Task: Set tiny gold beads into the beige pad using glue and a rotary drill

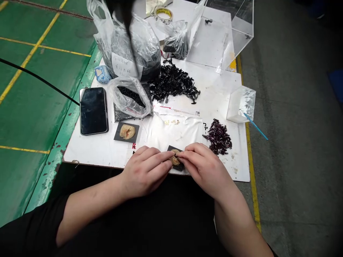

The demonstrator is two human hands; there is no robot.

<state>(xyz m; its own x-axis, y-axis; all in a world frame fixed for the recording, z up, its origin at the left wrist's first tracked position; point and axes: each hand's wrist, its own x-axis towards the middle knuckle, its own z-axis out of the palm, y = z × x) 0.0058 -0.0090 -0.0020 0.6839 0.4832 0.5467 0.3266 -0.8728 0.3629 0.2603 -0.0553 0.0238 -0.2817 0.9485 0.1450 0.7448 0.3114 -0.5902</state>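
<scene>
Nearest me, the left hand [144, 169] and right hand [205, 167] were both narrowed to a pinch, fingertips meeting on the tan lump [175, 159] seated on a dark pad [171, 148] at the table [107, 151] edge. Whether a tiny part sat between them I could not tell. Just beyond lay a clear flat bag [182, 134] with a few gold bits [171, 122], a second pad [127, 132] to its left and a small purplish pile [218, 137] to its right. Farther off, the black pile [173, 84] was much larger and the plastic bags [128, 46] behind it looked full, so I judged most of the work remained.
</scene>
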